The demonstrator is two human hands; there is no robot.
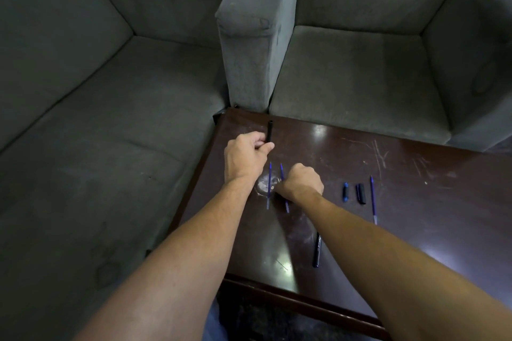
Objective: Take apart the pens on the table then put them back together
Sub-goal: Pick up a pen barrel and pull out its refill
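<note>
My left hand (246, 156) grips a black pen barrel (269, 131) that points away from me over the dark wooden table (360, 152). My right hand (300, 183) is curled over a blue refill (282, 171) lying on the table; its fingers are hidden, so I cannot see whether they pinch it. A second blue refill (269, 185) lies just to the left of that one. Further right lie a small blue cap (345, 191), a black cap (361, 193) and a third blue refill (373, 199). Another black barrel (317, 249) lies near the front, partly under my right forearm.
Grey sofa cushions (105, 124) border the table on the left and at the back, with an armrest (255, 36) at the table's far corner. The table's front edge (291, 293) is close to me. A worn pale patch (263, 185) marks the tabletop.
</note>
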